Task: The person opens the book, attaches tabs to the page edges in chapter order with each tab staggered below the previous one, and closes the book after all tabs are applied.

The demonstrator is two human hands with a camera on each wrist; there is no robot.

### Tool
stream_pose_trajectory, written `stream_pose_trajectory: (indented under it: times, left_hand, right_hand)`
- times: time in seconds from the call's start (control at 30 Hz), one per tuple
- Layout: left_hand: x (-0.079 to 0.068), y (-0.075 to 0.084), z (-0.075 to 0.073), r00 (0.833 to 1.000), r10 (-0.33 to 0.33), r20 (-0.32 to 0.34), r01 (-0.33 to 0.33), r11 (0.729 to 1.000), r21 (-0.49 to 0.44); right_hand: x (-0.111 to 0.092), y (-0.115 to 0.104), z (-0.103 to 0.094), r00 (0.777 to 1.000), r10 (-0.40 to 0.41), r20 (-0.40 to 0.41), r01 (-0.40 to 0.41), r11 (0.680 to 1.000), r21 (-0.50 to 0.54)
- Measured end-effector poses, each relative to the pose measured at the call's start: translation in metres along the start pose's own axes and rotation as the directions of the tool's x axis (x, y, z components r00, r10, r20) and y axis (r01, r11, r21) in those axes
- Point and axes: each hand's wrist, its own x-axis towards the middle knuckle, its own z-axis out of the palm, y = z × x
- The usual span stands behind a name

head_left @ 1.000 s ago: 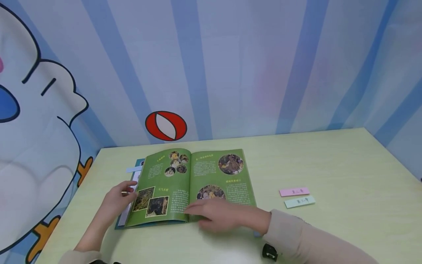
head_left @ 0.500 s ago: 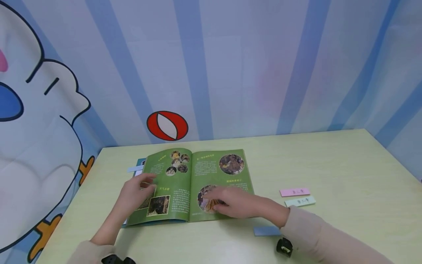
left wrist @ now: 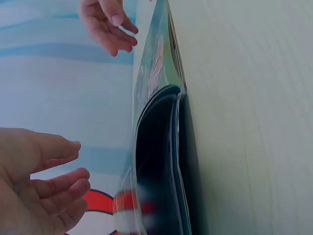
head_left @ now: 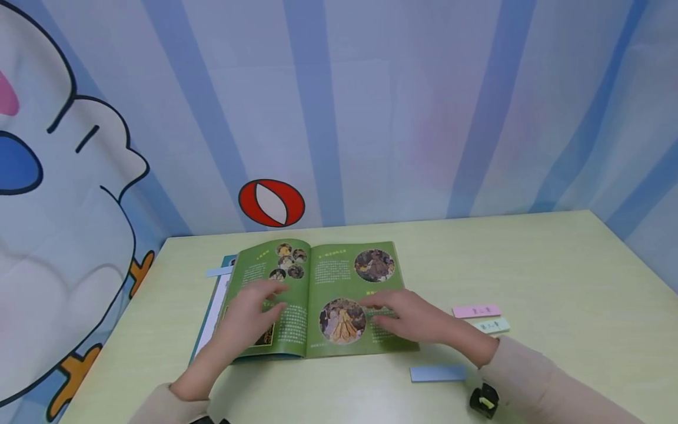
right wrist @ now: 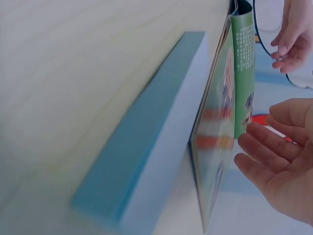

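An open picture book point(head_left: 335, 254) with green pages lies on the table, its left page bowing up. Over that left page hovers my left hand point(head_left: 248, 315), fingers loose and pointing toward the spine. My right hand point(head_left: 418, 318) is over the right page, beside a round photo point(head_left: 342, 321). Both hands hold nothing. In the left wrist view a gap shows between the left hand point(left wrist: 39, 181) and the book point(left wrist: 159, 122). Seen from the right wrist, the right hand point(right wrist: 286, 161) has its fingers spread loosely above the page. A pale blue tab point(head_left: 218, 272) sticks out at the book's left.
A blue strip point(head_left: 437, 373), which looks like a thick pad in the right wrist view, lies in front of the book. Pink point(head_left: 475, 311) and green point(head_left: 492, 325) strips with handwriting lie to the right. A black object point(head_left: 484, 400) shows by the right sleeve. Behind hangs a striped curtain point(head_left: 371, 147).
My left hand has moved right, from the book's left edge to over the left page. The right hand has drawn back rightward from near the spine, uncovering the round photo and the blue strip.
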Motion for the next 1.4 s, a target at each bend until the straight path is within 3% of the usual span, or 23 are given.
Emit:
stream_pose_trajectory:
  times: [0.2,0.4,0.5,0.63,0.77,0.87,0.97,1.13,1.27,1.4]
  left_hand:
    - [0.001,0.014,0.011,0.999,0.025,0.023,-0.026,0.998,0.06]
    - [0.002,0.026,0.022,0.992,0.123,0.031,-0.124,0.991,0.049]
    - [0.002,0.03,0.026,0.984,0.164,0.073,-0.168,0.985,0.051]
    - [0.003,0.037,0.033,0.961,0.223,0.162,-0.236,0.969,0.069]
    - [0.003,0.041,0.043,0.927,0.289,0.24,-0.313,0.947,0.07]
    - [0.004,0.044,0.05,0.909,0.316,0.271,-0.349,0.934,0.081]
    - [0.004,0.046,0.058,0.901,0.324,0.288,-0.369,0.922,0.119]
    - [0.004,0.049,0.069,0.883,0.344,0.32,-0.401,0.906,0.134]
    - [0.004,0.049,0.074,0.871,0.373,0.321,-0.437,0.886,0.154]
    - [0.004,0.049,0.075,0.872,0.371,0.319,-0.439,0.881,0.176]
  right_hand:
    - [-0.011,0.014,-0.004,0.995,0.043,-0.087,-0.038,0.998,0.059]
    - [-0.02,0.019,-0.006,0.986,0.115,-0.124,-0.104,0.99,0.091]
    - [-0.022,0.022,-0.008,0.981,0.141,-0.132,-0.127,0.986,0.108]
    - [-0.024,0.025,-0.008,0.978,0.171,-0.123,-0.154,0.979,0.135]
    - [-0.026,0.028,-0.007,0.973,0.198,-0.119,-0.178,0.97,0.163]
    - [-0.026,0.03,-0.008,0.953,0.265,-0.147,-0.235,0.952,0.194]
    - [-0.024,0.031,-0.008,0.909,0.378,-0.176,-0.325,0.907,0.267]
    - [-0.02,0.036,-0.01,0.827,0.54,-0.158,-0.424,0.783,0.454]
    - [-0.019,0.041,-0.013,0.8,0.588,-0.122,-0.425,0.698,0.576]
    - [-0.017,0.046,-0.015,0.786,0.609,-0.102,-0.401,0.629,0.666]
